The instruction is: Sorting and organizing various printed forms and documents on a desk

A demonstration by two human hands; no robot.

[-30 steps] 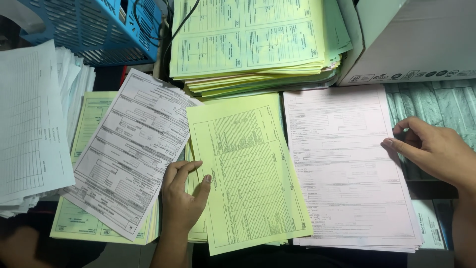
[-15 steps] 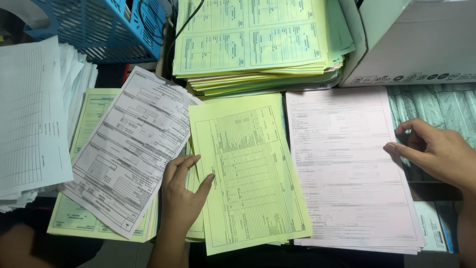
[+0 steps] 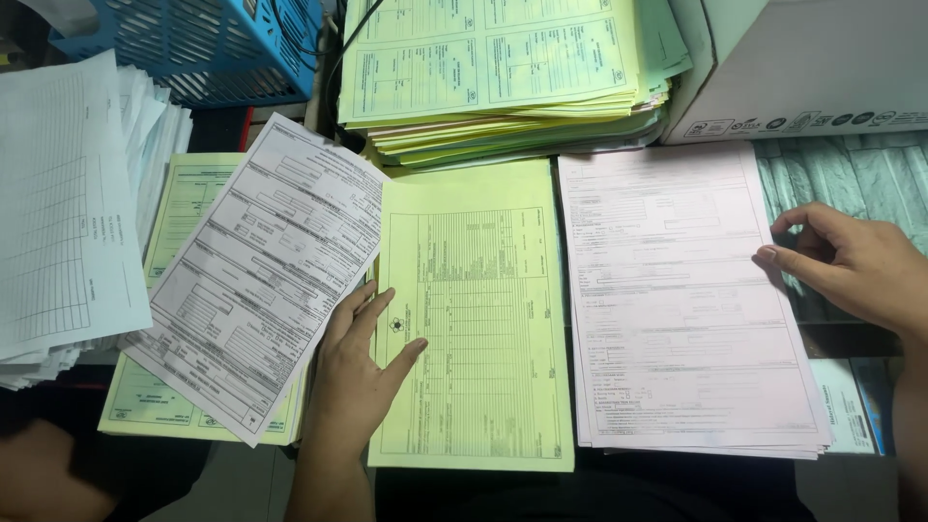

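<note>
My left hand (image 3: 360, 372) lies flat, fingers apart, on the lower left of a yellow printed form (image 3: 478, 319) that tops a small yellow pile. Its fingertips touch the right edge of a tilted white printed form (image 3: 256, 275), which rests across a pale green stack (image 3: 184, 208). My right hand (image 3: 855, 266) is at the right, fingers loosely curled, with the index fingertip on the right edge of a pink stack of forms (image 3: 672, 300). Neither hand grips a sheet.
A thick pile of yellow-green forms (image 3: 493, 72) lies at the back, next to a blue plastic basket (image 3: 208, 43) and a white cardboard box (image 3: 812, 63). A fanned stack of white sheets (image 3: 63, 203) fills the left. Grey-green printed packs (image 3: 851, 174) lie under my right hand.
The yellow form under my left hand has turned from slightly tilted to square with the pink stack. My left hand slid a little onto it. My right hand has barely moved.
</note>
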